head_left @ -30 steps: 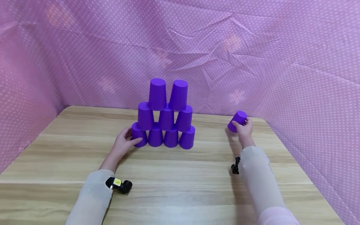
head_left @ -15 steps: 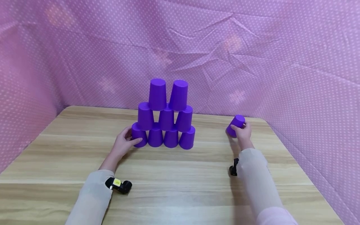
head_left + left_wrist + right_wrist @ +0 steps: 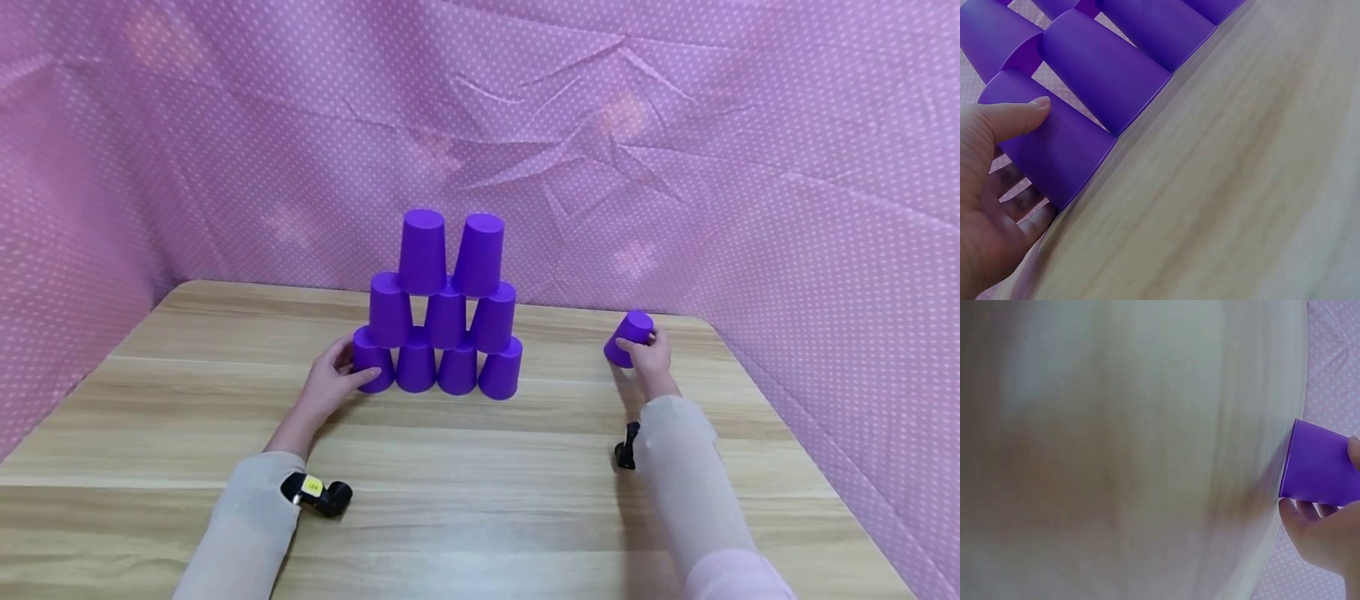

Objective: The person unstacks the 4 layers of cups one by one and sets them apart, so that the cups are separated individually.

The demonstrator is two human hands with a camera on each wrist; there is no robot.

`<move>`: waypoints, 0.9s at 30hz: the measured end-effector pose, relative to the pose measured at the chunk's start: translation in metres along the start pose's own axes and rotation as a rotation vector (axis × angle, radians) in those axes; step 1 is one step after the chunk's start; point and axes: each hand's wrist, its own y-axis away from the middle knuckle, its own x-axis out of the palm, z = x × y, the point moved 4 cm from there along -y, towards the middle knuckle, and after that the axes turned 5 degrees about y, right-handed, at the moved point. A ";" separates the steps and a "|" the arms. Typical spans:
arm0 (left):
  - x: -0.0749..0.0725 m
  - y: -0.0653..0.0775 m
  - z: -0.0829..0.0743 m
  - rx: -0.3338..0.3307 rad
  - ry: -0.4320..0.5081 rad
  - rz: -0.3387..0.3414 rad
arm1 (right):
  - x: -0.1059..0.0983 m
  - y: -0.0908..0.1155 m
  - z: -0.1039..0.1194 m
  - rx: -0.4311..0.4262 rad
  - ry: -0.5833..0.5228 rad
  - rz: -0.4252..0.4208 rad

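Upside-down purple cups stand stacked in a pyramid on the wooden table: several in the bottom row, three in the middle, two on top [image 3: 422, 254]. My left hand [image 3: 327, 383] holds the leftmost bottom cup [image 3: 1063, 150], its thumb [image 3: 1019, 119] across the front and its other fingers along the outer side. Well to the right of the stack, my right hand [image 3: 649, 363] grips a separate purple cup [image 3: 630, 337] between thumb and fingers. This cup is also mouth down, and its rim is close to the tabletop in the right wrist view [image 3: 1319, 464].
The wooden table [image 3: 465, 492] has its far edge just behind the cups. A pink dotted cloth [image 3: 540, 125] hangs behind it and on both sides. Small black cameras sit on the left wrist [image 3: 326, 496] and the right wrist [image 3: 627, 446].
The right hand has lowered its cup and brought it slightly nearer; over the last half second it has barely moved. The left hand and the stack have stayed in place.
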 end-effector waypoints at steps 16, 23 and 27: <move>-0.003 -0.001 -0.006 -0.027 -0.012 0.011 | 0.002 -0.003 0.007 0.073 0.013 0.079; -0.002 -0.001 -0.004 -0.024 -0.002 0.012 | 0.003 -0.001 0.011 0.064 0.041 0.090; -0.002 -0.002 -0.001 -0.026 0.000 0.012 | 0.001 0.001 0.017 0.047 0.047 0.104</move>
